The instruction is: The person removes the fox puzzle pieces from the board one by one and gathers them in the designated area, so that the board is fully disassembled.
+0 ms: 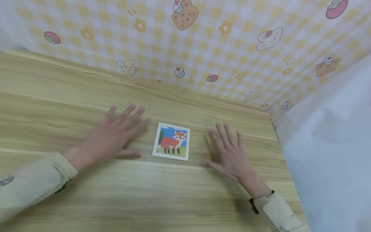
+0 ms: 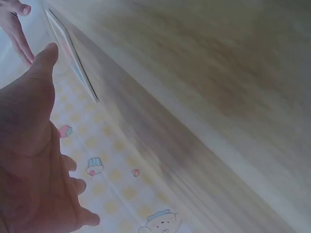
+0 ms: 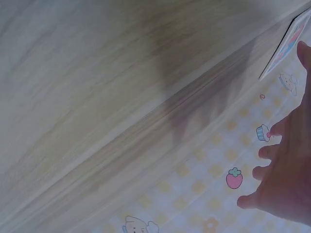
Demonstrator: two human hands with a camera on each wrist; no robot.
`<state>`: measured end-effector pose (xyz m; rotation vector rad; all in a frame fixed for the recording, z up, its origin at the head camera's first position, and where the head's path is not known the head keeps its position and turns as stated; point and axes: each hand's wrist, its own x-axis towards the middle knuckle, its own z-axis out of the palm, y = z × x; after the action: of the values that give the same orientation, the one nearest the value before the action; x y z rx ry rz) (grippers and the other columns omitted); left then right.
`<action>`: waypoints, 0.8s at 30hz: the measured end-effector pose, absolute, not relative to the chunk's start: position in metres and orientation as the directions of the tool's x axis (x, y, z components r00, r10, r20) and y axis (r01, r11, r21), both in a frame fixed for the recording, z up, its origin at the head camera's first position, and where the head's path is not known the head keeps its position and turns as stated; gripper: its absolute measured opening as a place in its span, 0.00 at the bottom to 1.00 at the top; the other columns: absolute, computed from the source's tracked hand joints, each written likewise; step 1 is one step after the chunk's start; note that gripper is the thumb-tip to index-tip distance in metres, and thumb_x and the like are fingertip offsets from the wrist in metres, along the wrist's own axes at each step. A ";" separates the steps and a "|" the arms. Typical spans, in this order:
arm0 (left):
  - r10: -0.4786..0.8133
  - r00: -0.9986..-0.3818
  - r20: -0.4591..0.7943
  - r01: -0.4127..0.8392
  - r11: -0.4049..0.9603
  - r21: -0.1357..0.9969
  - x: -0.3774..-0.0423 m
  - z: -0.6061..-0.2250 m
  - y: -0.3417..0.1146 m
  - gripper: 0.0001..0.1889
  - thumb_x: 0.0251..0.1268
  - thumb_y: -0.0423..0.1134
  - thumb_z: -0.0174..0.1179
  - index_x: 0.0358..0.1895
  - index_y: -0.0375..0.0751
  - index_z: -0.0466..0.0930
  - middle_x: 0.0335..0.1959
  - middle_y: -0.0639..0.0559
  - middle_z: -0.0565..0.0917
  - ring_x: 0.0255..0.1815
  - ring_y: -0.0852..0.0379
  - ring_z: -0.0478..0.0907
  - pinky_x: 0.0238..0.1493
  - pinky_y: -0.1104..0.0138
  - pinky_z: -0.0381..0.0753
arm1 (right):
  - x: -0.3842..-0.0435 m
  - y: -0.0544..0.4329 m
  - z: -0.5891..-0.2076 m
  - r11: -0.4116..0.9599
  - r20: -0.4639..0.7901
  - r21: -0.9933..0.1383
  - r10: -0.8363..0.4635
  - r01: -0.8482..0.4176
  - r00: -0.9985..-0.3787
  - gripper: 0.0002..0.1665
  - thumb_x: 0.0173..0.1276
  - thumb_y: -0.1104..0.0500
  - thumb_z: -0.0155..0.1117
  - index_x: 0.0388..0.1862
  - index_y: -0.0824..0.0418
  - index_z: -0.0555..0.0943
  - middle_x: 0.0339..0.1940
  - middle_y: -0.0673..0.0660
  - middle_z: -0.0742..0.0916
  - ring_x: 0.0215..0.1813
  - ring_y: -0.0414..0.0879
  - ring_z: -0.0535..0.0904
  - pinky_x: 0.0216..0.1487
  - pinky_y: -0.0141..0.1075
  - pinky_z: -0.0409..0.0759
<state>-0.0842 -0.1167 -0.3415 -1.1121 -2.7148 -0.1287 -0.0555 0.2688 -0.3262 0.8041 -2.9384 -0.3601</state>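
Note:
A square fox picture puzzle [image 1: 171, 141] with a white border lies flat on the wood-grain table, between the two hands. To its left is my left hand [image 1: 114, 137], fingers spread and straight, with nothing in its grasp. My right hand [image 1: 233, 158] is held to the right of the puzzle, its fingers also spread and holding nothing. The left wrist view shows the left palm [image 2: 34, 160] beside the table surface, with the puzzle's edge [image 2: 73, 56] past the thumb. In the right wrist view, the puzzle [image 3: 286, 46] appears beyond the right thumb.
The wood-grain table [image 1: 130, 199] runs under both hands. Behind it rises a yellow-and-white checked cloth [image 1: 203, 42] printed with bears, cupcakes and strawberries. A plain white surface [image 1: 327, 145] borders the table's right edge.

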 end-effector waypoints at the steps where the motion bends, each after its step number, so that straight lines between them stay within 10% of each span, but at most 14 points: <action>1: 0.687 -0.694 0.216 0.705 0.710 0.010 -0.083 -0.341 -0.115 0.50 0.52 0.72 0.50 0.73 0.47 0.51 0.75 0.43 0.42 0.73 0.43 0.35 0.65 0.44 0.28 | -0.055 0.268 -0.326 0.837 0.009 0.228 -0.512 -0.497 -0.859 0.60 0.55 0.20 0.41 0.75 0.58 0.49 0.76 0.57 0.42 0.74 0.55 0.34 0.66 0.62 0.39; 24: 0.789 -0.600 0.132 0.793 0.608 -0.026 -0.065 -0.335 -0.068 0.30 0.59 0.51 0.60 0.60 0.34 0.72 0.58 0.38 0.74 0.55 0.41 0.73 0.50 0.46 0.73 | -0.059 0.231 -0.319 0.803 0.075 -0.121 -0.579 -0.583 -0.812 0.43 0.61 0.35 0.56 0.66 0.62 0.67 0.63 0.60 0.73 0.69 0.58 0.58 0.64 0.57 0.56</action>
<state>-0.0653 -0.0683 -0.3349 -1.3347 -2.6988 -0.0527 -0.0590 0.2310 -0.3190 0.9510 -2.9509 0.2158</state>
